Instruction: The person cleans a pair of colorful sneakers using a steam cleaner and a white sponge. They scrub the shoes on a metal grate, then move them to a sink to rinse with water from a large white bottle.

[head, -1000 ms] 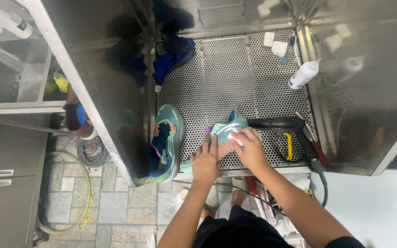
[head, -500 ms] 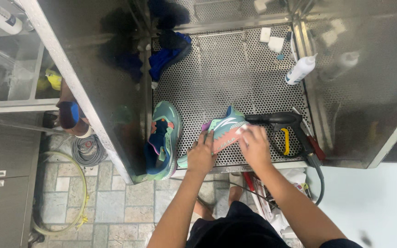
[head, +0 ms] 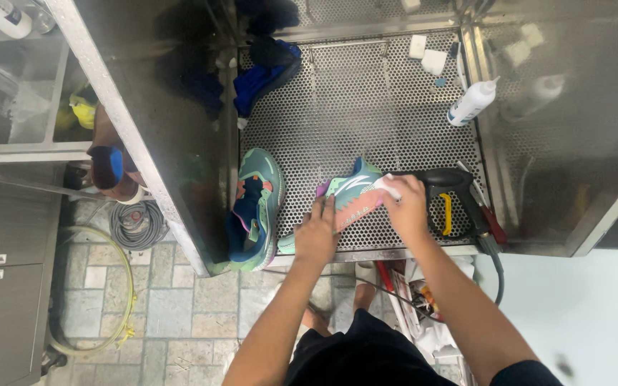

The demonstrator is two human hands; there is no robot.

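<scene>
Two teal sneakers at the centre of the frame, your left hand pressing down on the sneaker on the perforated bench, your right hand pinching a white pad against it, second sneaker leaning lower left, one white bottle upper right, one black spray gun right.
</scene>
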